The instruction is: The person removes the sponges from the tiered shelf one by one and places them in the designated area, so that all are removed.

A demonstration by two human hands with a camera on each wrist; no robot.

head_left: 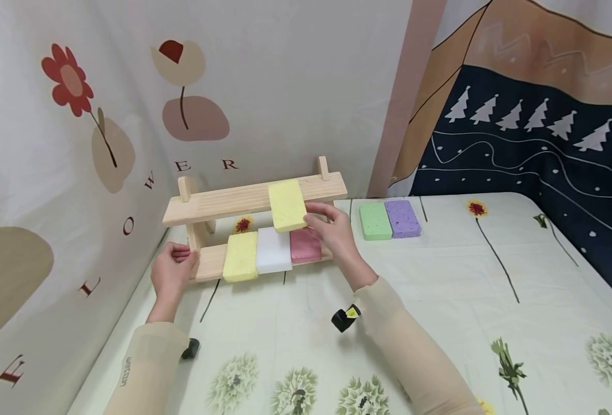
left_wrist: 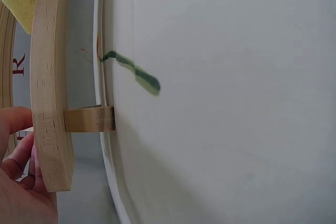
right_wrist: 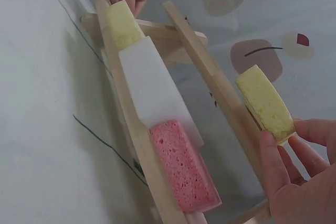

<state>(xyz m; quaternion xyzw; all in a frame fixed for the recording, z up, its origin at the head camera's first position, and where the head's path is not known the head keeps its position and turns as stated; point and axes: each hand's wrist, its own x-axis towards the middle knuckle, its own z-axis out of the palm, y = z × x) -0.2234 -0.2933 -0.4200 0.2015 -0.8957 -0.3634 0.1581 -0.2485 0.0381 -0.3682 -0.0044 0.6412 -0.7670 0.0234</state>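
A two-tier wooden rack [head_left: 212, 206] stands against the back wall. My right hand [head_left: 334, 230] pinches a yellow sponge [head_left: 287, 204] by its lower right corner, and the sponge overlaps the upper shelf in the head view. In the right wrist view, thumb and fingers meet on the end of that sponge [right_wrist: 265, 103]. My left hand [head_left: 173, 270] grips the rack's left side at the lower shelf; the left wrist view has its fingers at the wood [left_wrist: 50, 87]. Along the lower shelf lie another yellow sponge [head_left: 241, 257], a white sponge [head_left: 274, 250] and a pink sponge [head_left: 306, 246].
Right of the rack, a green sponge [head_left: 376, 221] and a purple sponge [head_left: 403, 219] lie side by side on the flower-print cloth [head_left: 441, 300]. Printed curtains [head_left: 295, 86] enclose the back and the left. Small upright pegs [head_left: 324, 168] rise at the rack's ends.
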